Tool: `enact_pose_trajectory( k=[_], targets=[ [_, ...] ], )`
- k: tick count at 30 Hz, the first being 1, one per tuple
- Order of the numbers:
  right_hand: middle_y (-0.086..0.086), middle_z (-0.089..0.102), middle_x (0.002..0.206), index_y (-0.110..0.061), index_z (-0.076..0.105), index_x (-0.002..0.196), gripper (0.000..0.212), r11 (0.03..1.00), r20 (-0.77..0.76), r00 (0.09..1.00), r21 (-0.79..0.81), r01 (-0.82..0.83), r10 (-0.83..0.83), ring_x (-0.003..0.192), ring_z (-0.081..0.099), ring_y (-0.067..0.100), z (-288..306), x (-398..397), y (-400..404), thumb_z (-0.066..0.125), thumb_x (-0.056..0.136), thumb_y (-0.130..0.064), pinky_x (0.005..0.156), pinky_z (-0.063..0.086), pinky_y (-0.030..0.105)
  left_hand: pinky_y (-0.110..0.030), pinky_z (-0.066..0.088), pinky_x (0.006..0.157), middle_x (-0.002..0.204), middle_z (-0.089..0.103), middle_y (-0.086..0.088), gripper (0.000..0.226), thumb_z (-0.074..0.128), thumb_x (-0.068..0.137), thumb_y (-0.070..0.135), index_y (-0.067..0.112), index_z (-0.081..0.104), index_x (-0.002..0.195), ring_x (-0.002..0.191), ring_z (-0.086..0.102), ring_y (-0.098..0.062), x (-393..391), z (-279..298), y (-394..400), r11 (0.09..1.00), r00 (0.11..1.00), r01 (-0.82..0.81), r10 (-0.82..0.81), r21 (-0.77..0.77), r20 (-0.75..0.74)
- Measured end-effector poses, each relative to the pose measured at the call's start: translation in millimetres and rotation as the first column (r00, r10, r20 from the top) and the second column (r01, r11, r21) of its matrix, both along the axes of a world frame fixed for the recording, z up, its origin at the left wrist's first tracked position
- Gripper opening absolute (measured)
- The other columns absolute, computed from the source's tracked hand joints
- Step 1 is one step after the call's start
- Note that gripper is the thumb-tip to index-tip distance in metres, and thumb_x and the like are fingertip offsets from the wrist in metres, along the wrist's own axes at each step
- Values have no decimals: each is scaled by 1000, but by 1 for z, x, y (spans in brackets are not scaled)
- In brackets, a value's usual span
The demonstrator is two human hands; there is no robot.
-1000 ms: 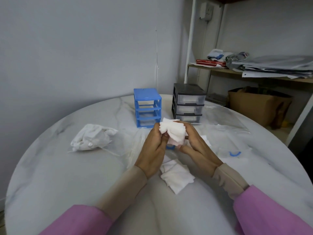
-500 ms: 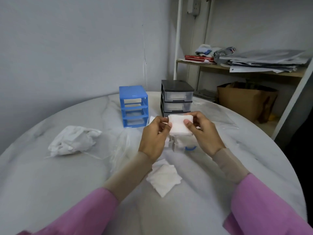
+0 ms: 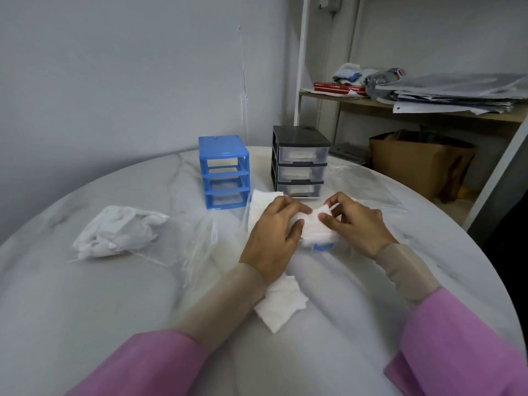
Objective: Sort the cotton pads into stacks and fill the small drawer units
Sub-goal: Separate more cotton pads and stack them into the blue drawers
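A stack of cotton pads (image 3: pixel 314 228) sits low over the table (image 3: pixel 85 310), pinched between the curled fingers of the left hand (image 3: pixel 274 238) and right hand (image 3: pixel 357 224) (thumbs on top). Behind stand a blue drawer unit (image 3: pixel 224 171) and a black drawer unit (image 3: pixel 300 161); loose pads (image 3: pixel 281 305) lie nearer.

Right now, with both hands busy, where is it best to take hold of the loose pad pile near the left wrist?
Pinch the pad pile at its free near corner, coming from the right. The pads lie flat and skewed on the table, and the left hand covers their far edge, so the near right corners are the exposed part.
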State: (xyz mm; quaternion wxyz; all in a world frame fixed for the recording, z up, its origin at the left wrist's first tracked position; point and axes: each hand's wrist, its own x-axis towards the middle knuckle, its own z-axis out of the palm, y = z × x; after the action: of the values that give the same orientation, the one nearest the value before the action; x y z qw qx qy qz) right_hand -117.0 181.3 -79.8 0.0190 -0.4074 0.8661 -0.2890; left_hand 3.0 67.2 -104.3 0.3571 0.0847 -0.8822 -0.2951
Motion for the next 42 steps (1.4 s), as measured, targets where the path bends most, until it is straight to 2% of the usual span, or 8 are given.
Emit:
enact_pose_trajectory(
  k=[8,15,21,24,29,31,35,42],
  targets=[
    [-3,46,101,-22,63,95,14,991,-202,979,-122,-50,24,102,41,14,2,8,1,57,84,-14,87,26,32,-16,25,103,137,49,0,29,46,96,16,14,61,121,128,41,-13,0,-4,2,997,985,-38,49,-65,167],
    [-8,40,104,-26,68,94,15,1000,-273,962,11,11,-8,114,38,14,6,11,4,59,83,-22,92,24,33,-14,23,102,139,48,-2,30,46,96,15,14,58,124,130,39,-14,0,-4,3,998,979,-13,23,-54,200],
    [-8,47,92,-25,66,84,14,973,-327,945,-205,-102,31,89,40,6,5,18,4,58,81,-13,85,27,30,3,22,93,124,57,-1,28,46,93,4,12,62,114,118,46,-10,10,6,1,999,994,39,-36,-26,103],
    [-9,53,75,-25,62,74,14,913,-257,940,-283,-293,222,69,45,7,8,31,4,55,73,-12,68,37,19,-13,41,90,110,59,4,28,47,89,-2,15,64,103,104,52,-7,19,9,0,999,999,41,-42,29,4],
    [-12,60,72,-26,62,76,14,857,-133,870,-156,-491,475,66,51,5,7,58,5,62,75,-11,60,37,8,-16,48,70,87,57,18,34,48,84,-9,21,62,88,79,54,-1,47,14,-1,992,999,45,-44,114,-14],
    [-10,61,76,-24,64,87,10,868,-16,868,-23,-496,496,65,52,2,5,66,8,69,79,-24,60,38,9,-10,45,68,86,61,12,30,51,85,-7,21,62,87,78,56,-1,58,12,-5,990,995,58,-68,129,74],
    [-8,56,87,-24,59,106,43,869,51,903,255,-425,427,69,48,0,0,73,9,75,72,-45,61,37,11,-9,43,72,94,60,8,17,62,85,6,17,63,97,85,57,-6,79,1,-11,987,950,74,-113,143,290],
    [-9,54,82,-28,48,82,28,884,173,882,92,-458,439,75,47,11,2,75,1,73,78,-16,61,36,14,-4,40,68,91,63,6,34,72,79,12,16,62,111,76,56,0,87,5,-11,974,948,41,-108,222,299]
  ],
)
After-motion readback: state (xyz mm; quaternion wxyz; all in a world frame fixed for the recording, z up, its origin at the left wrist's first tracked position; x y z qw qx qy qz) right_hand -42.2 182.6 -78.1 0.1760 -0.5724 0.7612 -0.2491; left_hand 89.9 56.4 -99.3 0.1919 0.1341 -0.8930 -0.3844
